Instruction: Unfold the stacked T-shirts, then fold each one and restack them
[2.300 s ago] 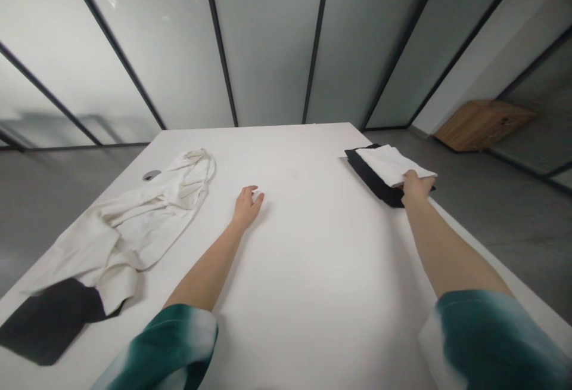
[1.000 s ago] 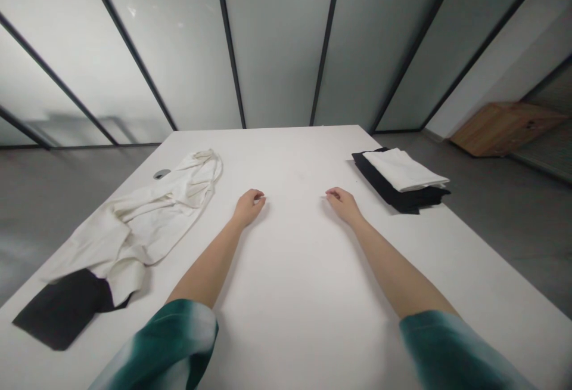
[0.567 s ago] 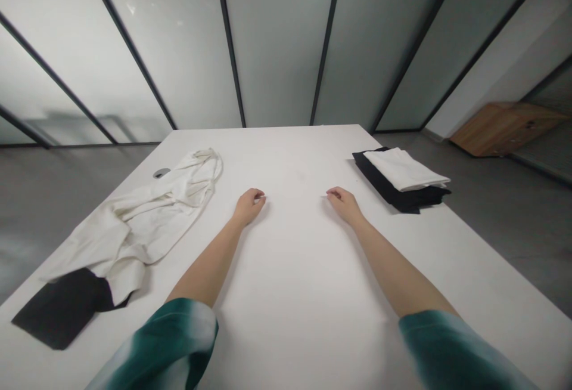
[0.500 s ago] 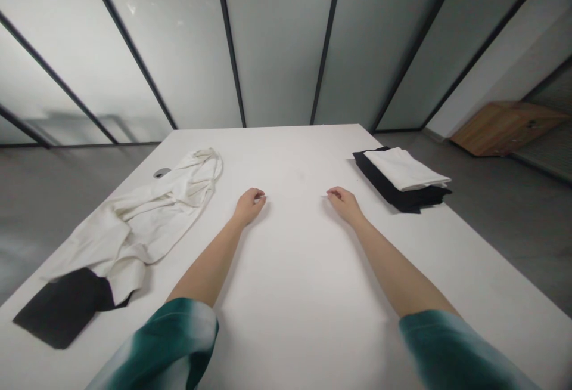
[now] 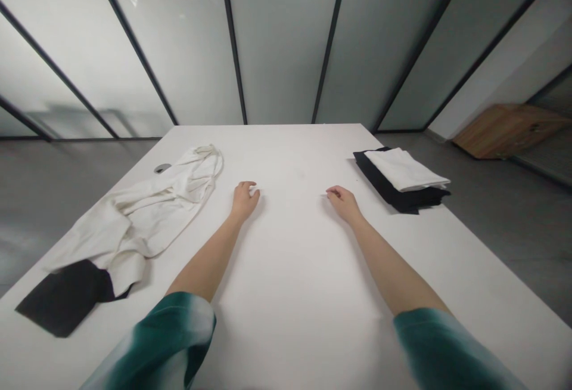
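My left hand (image 5: pixel 244 199) is over the white table (image 5: pixel 290 282), its thumb apart from its fingers and nothing between them. To its left lies a crumpled white garment (image 5: pixel 156 217), apart from the hand. A black cloth (image 5: pixel 67 300) sticks out from under the garment's near end. My right hand (image 5: pixel 343 203) is at the table top with its fingers curled together, and I see nothing in them. Right of it is a stack: a folded white cloth (image 5: pixel 404 169) on top of folded black cloth (image 5: pixel 397 196). Neither hand touches the fabrics.
A round grey insert (image 5: pixel 162 168) is set into the table near its left edge. Behind the table's far edge stand frosted glass panels (image 5: pixel 281 44) with dark frames. On the floor at the right is a wooden cabinet (image 5: pixel 500 130).
My left hand has moved slightly left and away from me, and its thumb and fingers have spread. My right hand has stayed nearly still. The view has shifted a little.
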Tool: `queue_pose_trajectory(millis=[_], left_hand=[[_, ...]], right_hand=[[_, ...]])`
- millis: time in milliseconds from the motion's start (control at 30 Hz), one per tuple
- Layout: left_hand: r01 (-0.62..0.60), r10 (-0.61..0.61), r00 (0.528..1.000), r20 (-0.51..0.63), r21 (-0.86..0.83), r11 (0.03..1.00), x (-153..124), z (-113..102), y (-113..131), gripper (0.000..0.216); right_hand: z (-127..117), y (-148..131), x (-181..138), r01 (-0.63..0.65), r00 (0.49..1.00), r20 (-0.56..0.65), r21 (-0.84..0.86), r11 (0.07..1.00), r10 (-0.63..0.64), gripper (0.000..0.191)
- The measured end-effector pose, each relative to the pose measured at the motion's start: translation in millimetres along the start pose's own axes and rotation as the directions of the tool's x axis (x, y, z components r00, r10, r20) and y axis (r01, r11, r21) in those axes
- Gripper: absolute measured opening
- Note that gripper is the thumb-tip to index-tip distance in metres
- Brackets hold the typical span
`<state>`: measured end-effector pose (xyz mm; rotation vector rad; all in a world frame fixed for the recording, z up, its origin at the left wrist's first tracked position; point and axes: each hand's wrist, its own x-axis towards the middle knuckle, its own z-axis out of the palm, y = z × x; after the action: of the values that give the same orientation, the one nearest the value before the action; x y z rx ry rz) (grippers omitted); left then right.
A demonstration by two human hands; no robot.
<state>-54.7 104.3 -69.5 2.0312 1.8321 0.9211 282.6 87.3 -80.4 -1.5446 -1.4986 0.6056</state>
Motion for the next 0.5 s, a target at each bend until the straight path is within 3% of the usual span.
queue_pose_trajectory(millis=[167, 300, 367, 433, 500], left_hand=[[0.196, -0.197, 0.980, -0.011, 0.184, 0.963, 20.9, -26.5, -12.6, 0.046], [0.229, -0.166, 0.968, -0.191, 0.386, 0.893, 37.5, -67.2, -39.0, 0.046], [0.240, -0.162, 0.966, -0.200, 0.467, 0.851, 42.5, -85.9, -55.4, 0.039], [0.289, -0.250, 0.957, -0.145, 0.473, 0.832, 46.9, -100.5, -70.1, 0.029], [0.409, -0.381, 0.913, -0.147, 0.321, 0.854, 53.2, -111.8, -80.6, 0.020]], right_hand=[[0.8, 0.6, 0.8, -0.013, 1.000, 0.005, -0.009, 1.000, 0.013, 0.023], [1.7, 0.7, 1.1, 0.007, 1.000, 0.002, 0.005, 1.000, -0.007, 0.023], [2.1, 0.4, 1.2, 0.010, 1.000, 0.001, 0.007, 1.000, -0.010, 0.023], [2.5, -0.5, 1.0, 0.007, 1.000, 0.001, 0.005, 1.000, -0.007, 0.022], [2.8, -1.9, 0.7, 0.000, 1.000, 0.000, 0.004, 1.000, 0.000, 0.022]])
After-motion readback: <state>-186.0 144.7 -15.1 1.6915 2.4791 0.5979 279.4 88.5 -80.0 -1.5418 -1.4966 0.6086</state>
